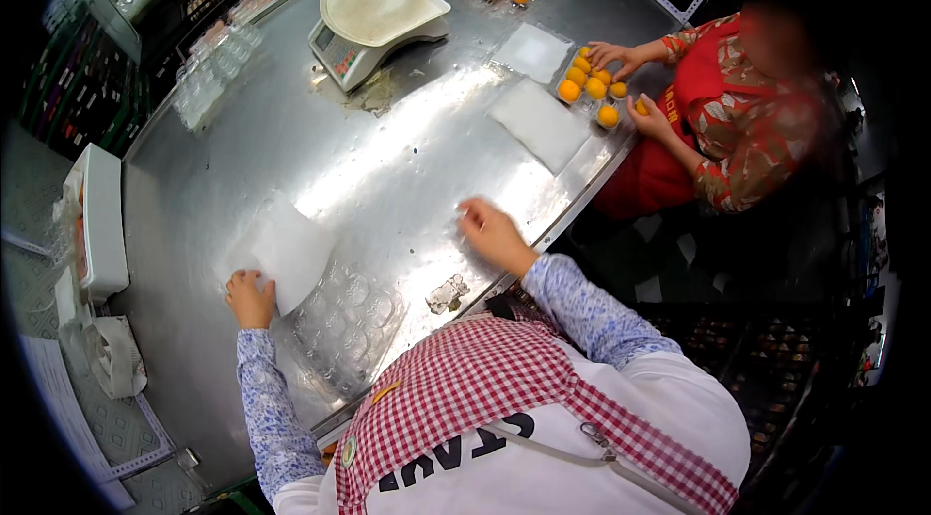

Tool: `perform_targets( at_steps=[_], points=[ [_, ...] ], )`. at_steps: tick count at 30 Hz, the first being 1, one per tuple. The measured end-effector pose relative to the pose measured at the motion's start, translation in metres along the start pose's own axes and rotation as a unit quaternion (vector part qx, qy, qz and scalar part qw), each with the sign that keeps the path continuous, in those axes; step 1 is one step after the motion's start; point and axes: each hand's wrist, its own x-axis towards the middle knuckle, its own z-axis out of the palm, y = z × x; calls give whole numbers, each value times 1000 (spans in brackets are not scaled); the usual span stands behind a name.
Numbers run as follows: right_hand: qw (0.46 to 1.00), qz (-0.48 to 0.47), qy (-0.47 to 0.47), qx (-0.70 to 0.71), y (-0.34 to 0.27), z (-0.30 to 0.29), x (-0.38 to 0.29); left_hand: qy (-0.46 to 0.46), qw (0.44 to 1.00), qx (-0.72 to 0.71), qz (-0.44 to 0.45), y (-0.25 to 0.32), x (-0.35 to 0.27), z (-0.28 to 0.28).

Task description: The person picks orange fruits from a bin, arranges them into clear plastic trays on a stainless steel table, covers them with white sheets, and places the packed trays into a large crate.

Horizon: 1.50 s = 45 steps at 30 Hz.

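My left hand (pixel 251 299) is at the near left edge of a thin white sheet (pixel 287 253), fingertips touching it. Whether the fingers pinch the sheet or only rest there is unclear. Beneath and beside this sheet lies a clear plastic clamshell tray (pixel 345 322) with round hollows; the sheet hides part of it. To the right, my right hand (pixel 494 233) hovers over the metal table (pixel 393 202), slightly blurred. Its fingers are loosely curled and apart, and nothing shows in them.
Across the corner, a person in a red apron handles orange fruit (pixel 596 87) in a clear tray. White sheets (pixel 542 124) lie nearby. A scale (pixel 382 13) stands farther back. Stacked clear trays (pixel 218 75) line the far left edge, and a white foam box (pixel 102 220) stands at left.
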Motion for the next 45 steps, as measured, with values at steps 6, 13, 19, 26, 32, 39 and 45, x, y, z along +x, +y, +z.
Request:
perform_targets(
  at_steps=[6, 13, 19, 26, 32, 39, 45],
  points=[
    [914, -64, 184, -357, 75, -86, 83, 7, 998, 56, -31, -10, 3, 5],
    [907, -62, 119, -400, 114, -110, 97, -18, 990, 116, -76, -1, -19, -22],
    [980, -47, 90, -173, 85, -82, 87, 111, 990, 66, -55, 14, -43, -52],
    [993, -70, -41, 87, -2, -37, 69, 55, 914, -385, -113, 89, -52, -107],
    [921, -353, -167, -18, -102, 26, 49, -149, 676, -713, -116, 161, -42, -137],
    [723, -637, -221, -149, -142, 100, 50, -56, 696, -660, -278, 94, -45, -150],
    [721, -632, -239, -150, -161, 149, 64, 93, 737, -612, -273, 44, -47, -99]
  ],
)
